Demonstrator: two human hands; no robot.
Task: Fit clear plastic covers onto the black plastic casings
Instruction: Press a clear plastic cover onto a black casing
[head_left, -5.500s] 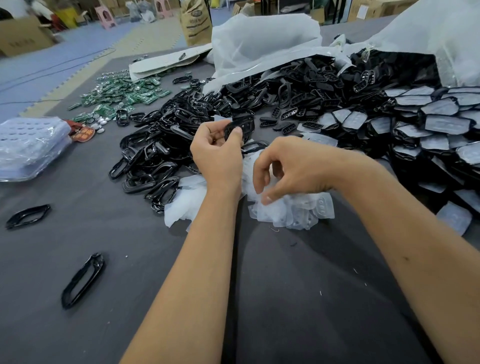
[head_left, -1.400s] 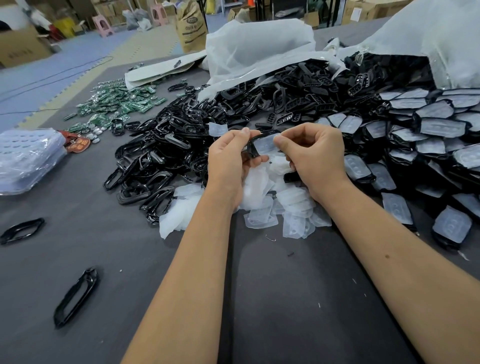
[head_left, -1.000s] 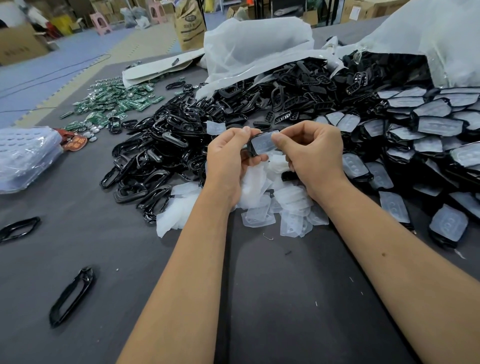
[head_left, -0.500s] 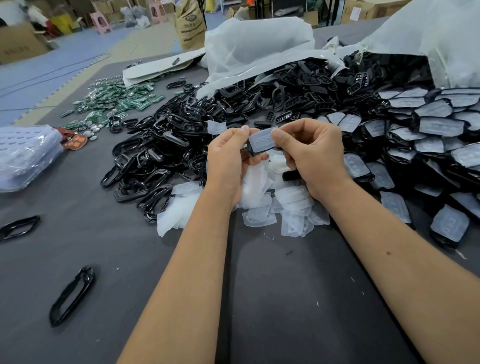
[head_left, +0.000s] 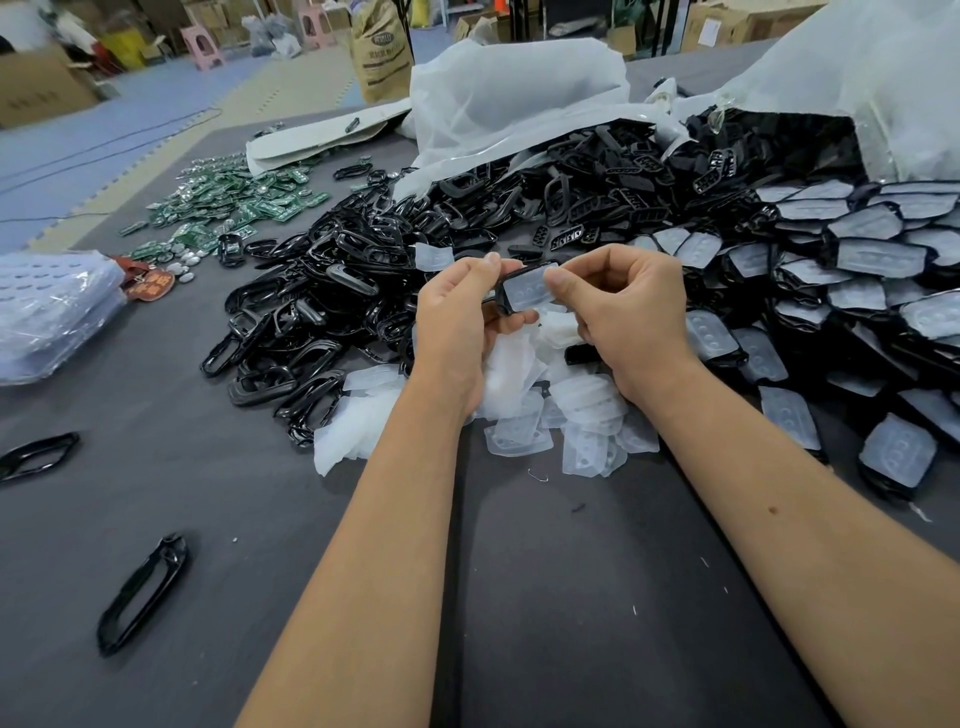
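We note the clear cover (head_left: 529, 287) now lies flatter on the black casing (head_left: 503, 300) than a second ago; left hand (head_left: 457, 317) grips the casing, right hand (head_left: 623, 306) pinches the cover, both above the loose-cover pile (head_left: 545, 410); seating looks nearly done.

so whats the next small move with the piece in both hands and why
Probably press the clear cover down along its edges until it seats. It already lies on the black casing, which the left hand grips at one end while the right hand pinches the other. Whether it has snapped in is unclear; afterwards it likely joins the finished pile on the right.
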